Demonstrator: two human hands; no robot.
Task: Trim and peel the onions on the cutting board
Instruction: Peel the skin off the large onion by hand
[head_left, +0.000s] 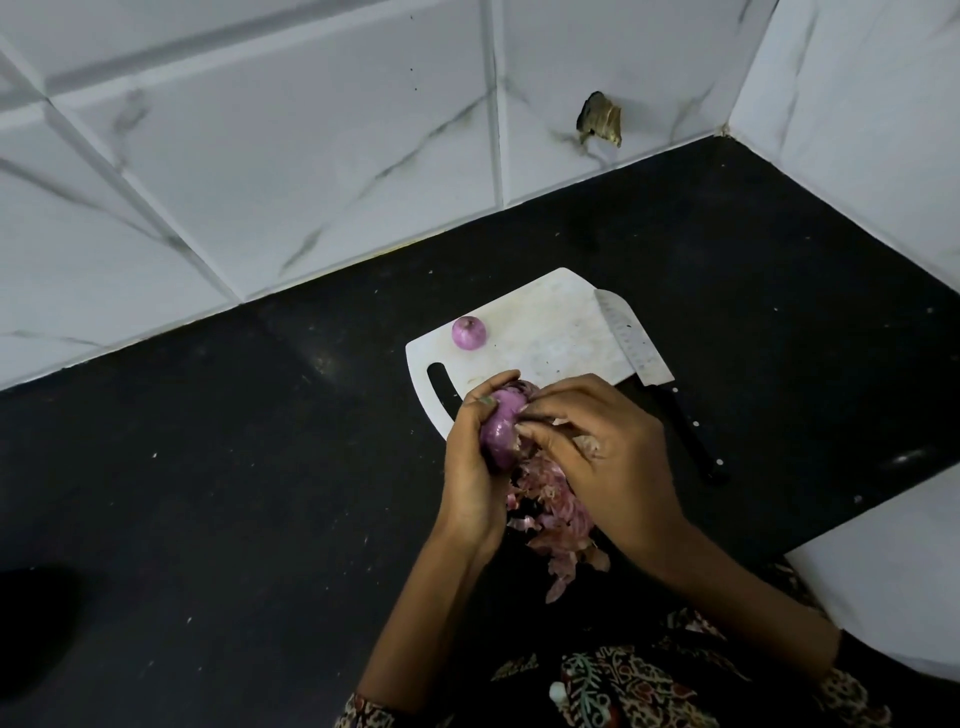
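Peeling step: left hand (470, 457) grips onion (501, 434) over cutting board's (545, 332) near edge; right hand (597, 447) seemingly pinches skin. Next: strip remaining skin.

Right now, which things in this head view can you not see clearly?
- Onion in hand: far side hidden by left hand and right hand.
- Peel pile: partly under the right hand.
- Cutting board: near edge covered by both hands.
- Knife handle: dark against black counter.
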